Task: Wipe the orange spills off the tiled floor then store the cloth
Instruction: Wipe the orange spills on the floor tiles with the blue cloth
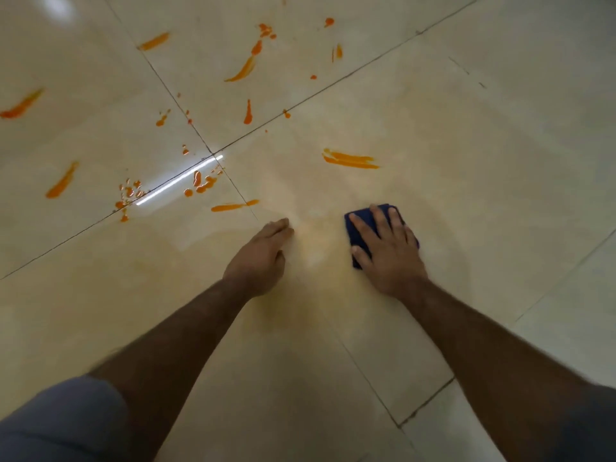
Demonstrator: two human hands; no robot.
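Head-camera view, looking down: a folded dark blue cloth (363, 225) lies flat on the glossy cream tiled floor (466, 161) right of the frame's centre, pinned under the person's right hand (388, 250), whose fingers are spread straight across it and press it down rather than curl round it. The left hand (263, 255) rests on the bare tile just left of centre, well apart from the cloth, fingers together and extended, holding nothing.

Between and below the two hands the tile carries only a pale orange haze (316, 241), which suggests this patch has been wiped but not yet rubbed fully clean.

Most of the work appears to lie ahead. A long orange streak (350, 159) sits above the cloth on the same tile. A thinner streak (233, 206) lies across the grout line at centre left, near a cluster of wet orange blobs (200, 185) beside a bright strip of reflected light (176, 181). More smears mark the upper centre (243, 70), the upper left (154, 41) and the far left edge (21, 106), with another streak at mid left (61, 181).

By this evidence the wiping is at an early stage, with the far tiles untouched. Storing the cloth is not yet begun, and no place to store it shows in the frame.
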